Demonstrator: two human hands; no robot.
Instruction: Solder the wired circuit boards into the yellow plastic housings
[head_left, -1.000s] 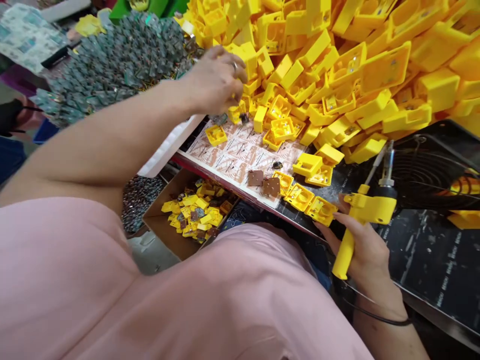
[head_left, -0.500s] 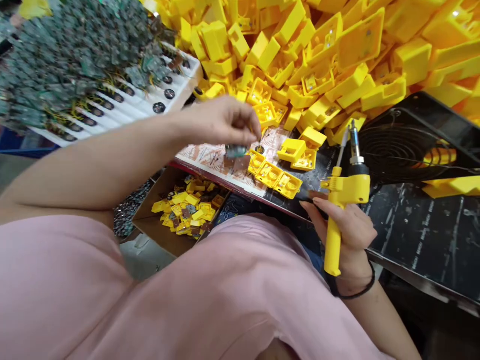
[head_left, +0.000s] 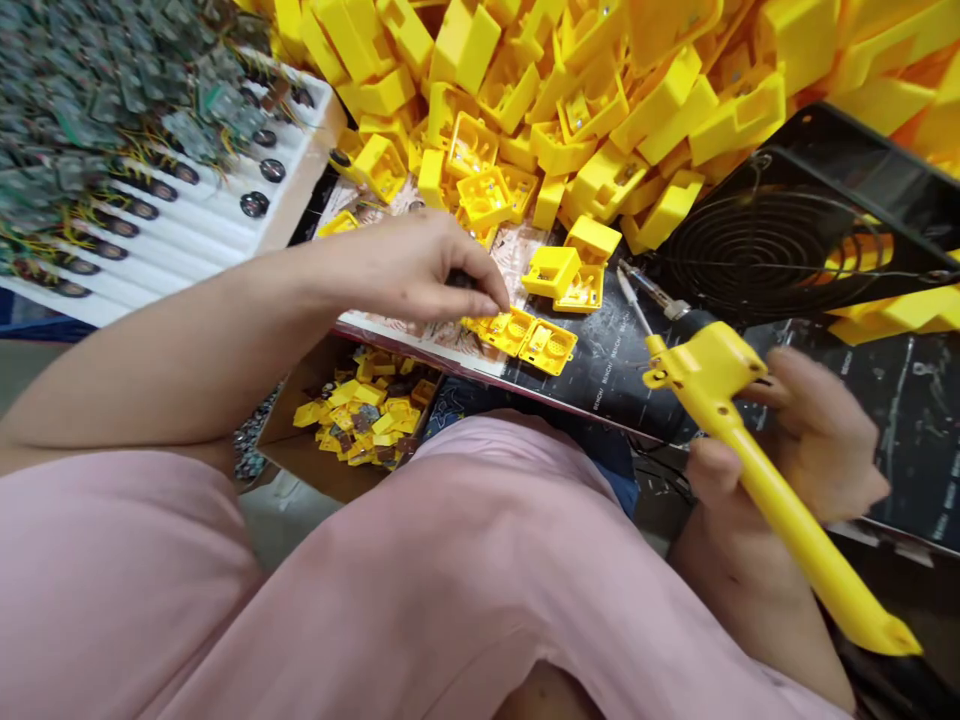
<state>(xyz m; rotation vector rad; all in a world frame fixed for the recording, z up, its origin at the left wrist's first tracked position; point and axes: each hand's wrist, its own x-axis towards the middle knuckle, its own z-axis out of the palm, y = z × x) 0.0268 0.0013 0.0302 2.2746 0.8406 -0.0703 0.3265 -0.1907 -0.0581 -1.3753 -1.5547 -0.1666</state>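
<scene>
My right hand (head_left: 795, 450) is wrapped round a yellow soldering gun (head_left: 720, 385). The gun's metal tip and thin feed tube point up and left over the black bench. My left hand (head_left: 442, 268) reaches across with thumb and fingertips nearly together, right at a row of small open yellow plastic cases (head_left: 547, 345). Whatever lies between those fingertips is hidden. The row sits near the bench's front edge, and its left end is partly covered by my hand. Just behind it are a few more yellow cases (head_left: 553, 270), one resting on another.
A large heap of yellow cases (head_left: 465, 45) fills the back. At right stands a black fan (head_left: 720, 240) with a wire grille. A white foam tray (head_left: 289, 215) at left bears circuit boards (head_left: 97, 110) and small round speakers. Below, a cardboard box (head_left: 292, 460) holds yellow pieces.
The soldering gun has tilted from upright to a slant, tip to the upper left, and my right hand has moved right. My left fingers, earlier above a greenish circuit part, are now at the case row.
</scene>
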